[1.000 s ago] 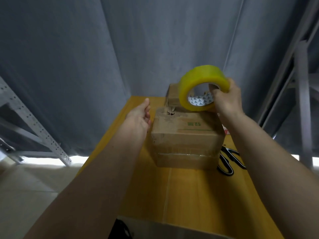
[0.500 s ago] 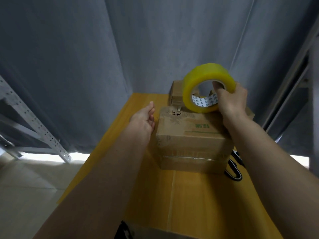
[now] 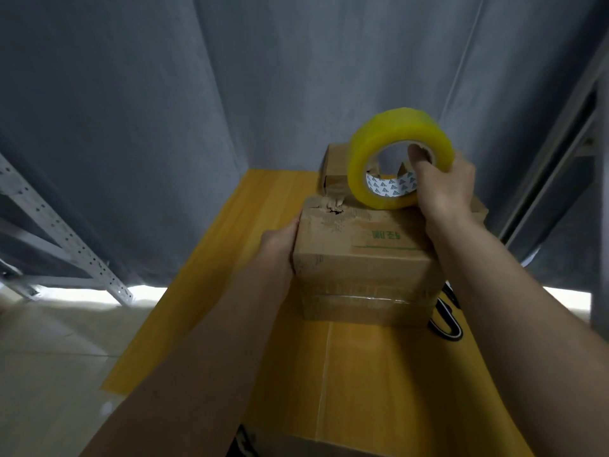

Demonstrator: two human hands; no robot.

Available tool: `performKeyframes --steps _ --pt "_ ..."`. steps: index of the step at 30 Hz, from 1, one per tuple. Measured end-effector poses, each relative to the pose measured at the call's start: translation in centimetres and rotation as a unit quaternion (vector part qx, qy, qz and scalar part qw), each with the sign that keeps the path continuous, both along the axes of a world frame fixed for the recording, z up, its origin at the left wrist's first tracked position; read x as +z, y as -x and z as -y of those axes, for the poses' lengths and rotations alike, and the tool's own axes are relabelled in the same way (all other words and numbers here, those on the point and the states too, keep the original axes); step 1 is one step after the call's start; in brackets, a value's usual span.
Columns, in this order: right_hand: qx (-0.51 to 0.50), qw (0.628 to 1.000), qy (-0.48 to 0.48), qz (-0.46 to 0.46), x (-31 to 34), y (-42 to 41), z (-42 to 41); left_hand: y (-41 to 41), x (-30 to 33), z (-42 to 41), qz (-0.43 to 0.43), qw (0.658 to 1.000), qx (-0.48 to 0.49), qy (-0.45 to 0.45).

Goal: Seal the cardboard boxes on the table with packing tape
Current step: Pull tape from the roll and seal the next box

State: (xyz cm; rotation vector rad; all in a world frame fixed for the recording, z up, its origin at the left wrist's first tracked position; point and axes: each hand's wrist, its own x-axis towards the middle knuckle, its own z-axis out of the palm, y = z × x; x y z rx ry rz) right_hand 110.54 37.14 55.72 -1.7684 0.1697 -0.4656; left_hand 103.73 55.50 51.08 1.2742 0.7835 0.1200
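A brown cardboard box (image 3: 362, 258) stands on the yellow table (image 3: 379, 374), with a torn spot at its far left top corner and a band of clear tape across its near face. My right hand (image 3: 443, 186) grips a yellow roll of packing tape (image 3: 392, 153), thumb through its core, holding it upright over the box's far edge. My left hand (image 3: 280, 242) lies against the box's left side; the box hides its fingertips. A smaller cardboard box (image 3: 336, 166) sits behind, partly hidden by the roll.
Black-handled scissors (image 3: 445, 315) lie on the table right of the box. A grey curtain hangs close behind the table. A perforated metal shelf frame (image 3: 66, 242) stands at the left and another metal frame (image 3: 560, 143) at the right. Another cardboard edge (image 3: 329, 446) shows at the bottom.
My left hand has moved right from the open table onto the box's left side. The tape roll in my right hand has stayed over the far edge of the box.
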Motion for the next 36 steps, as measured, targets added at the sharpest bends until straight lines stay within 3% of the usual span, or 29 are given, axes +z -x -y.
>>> performKeyframes --steps 10,12,16,20,24,29,36 --pt "0.005 1.000 0.008 -0.022 0.1 -0.1 -0.1 0.2 1.7 -0.8 -0.013 0.994 -0.103 -0.032" --pt "0.003 1.000 0.009 -0.026 0.1 -0.1 -0.1 0.3 3.0 -0.8 0.011 0.987 -0.123 -0.100" --pt "0.005 0.999 0.021 -0.027 0.2 0.0 -0.2 0.6 5.3 0.4 0.039 0.919 -0.244 -0.306" --pt "0.008 0.999 0.017 -0.028 0.2 0.3 -0.1 -1.0 6.0 1.9 -0.002 0.873 -0.251 -0.419" --pt "0.006 0.999 0.015 -0.029 0.3 0.4 -0.1 -2.6 5.7 2.7 -0.038 0.851 -0.228 -0.472" --pt "0.005 0.999 0.017 -0.029 0.3 0.5 0.0 -3.7 4.6 3.1 -0.084 0.789 -0.241 -0.559" --pt "0.012 0.999 0.022 -0.043 0.3 0.5 -0.1 -3.3 4.1 2.6 -0.075 0.763 -0.287 -0.574"
